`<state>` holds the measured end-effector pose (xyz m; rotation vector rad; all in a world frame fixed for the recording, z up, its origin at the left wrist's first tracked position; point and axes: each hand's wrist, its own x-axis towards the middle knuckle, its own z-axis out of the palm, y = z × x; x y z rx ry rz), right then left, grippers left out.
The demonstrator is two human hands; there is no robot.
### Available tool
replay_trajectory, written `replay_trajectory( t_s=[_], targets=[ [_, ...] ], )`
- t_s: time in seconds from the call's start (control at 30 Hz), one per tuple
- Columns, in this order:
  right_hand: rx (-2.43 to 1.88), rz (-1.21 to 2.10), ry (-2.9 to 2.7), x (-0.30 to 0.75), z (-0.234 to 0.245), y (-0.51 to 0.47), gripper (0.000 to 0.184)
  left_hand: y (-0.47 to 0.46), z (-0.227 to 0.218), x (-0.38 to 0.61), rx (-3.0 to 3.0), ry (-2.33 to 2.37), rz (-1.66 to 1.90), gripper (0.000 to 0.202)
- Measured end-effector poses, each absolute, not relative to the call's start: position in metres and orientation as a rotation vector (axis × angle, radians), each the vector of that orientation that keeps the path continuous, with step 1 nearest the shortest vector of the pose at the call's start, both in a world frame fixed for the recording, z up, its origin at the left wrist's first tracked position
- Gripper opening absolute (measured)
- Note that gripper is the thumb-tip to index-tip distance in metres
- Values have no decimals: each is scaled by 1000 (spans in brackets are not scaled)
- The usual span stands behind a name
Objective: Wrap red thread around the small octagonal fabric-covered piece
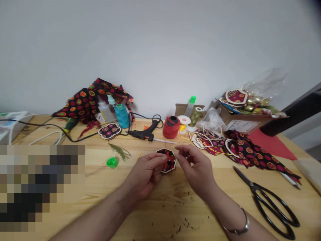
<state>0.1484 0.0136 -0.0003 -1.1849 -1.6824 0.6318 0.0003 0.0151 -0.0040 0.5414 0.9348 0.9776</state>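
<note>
Left grip (146, 169) closed on octagonal ornament's (171, 161) left side, right grip (197, 169) alongside, closure unclear.

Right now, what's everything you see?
table: one, tan, below
octagon: one, dark, centre
flower piece: one, dark, left
glue gun: one, black, middle
scissors: one, black, right
spools: several, multicoloured, back
bottles: three, pale, back
fabric: several, black-red, both sides
rims: several, pale, right
filled box: one, brown, right
cup: one, green, left
marker: one, white, right
paper: one, red, right
cables: several, black/white, left
bracelet: one, silver, right wrist
left hand: one, bare, pinching octagon
right hand: one, bare, beside octagon
</note>
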Motion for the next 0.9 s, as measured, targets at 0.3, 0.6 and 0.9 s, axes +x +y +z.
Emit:
replay_trajectory(
  t_s=[0.3,0.6,0.9],
  targets=[
    [-1145,963,-1594,147,0,20,6,11,-4,3,764,1066,838,15],
    [-1174,1415,-1284,148,4,23,13,7,0,3,1022,1148,725,18],
    [-1118,1658,-1072,147,1,21,17,6,0,1,1031,1096,729,20]
  ],
)
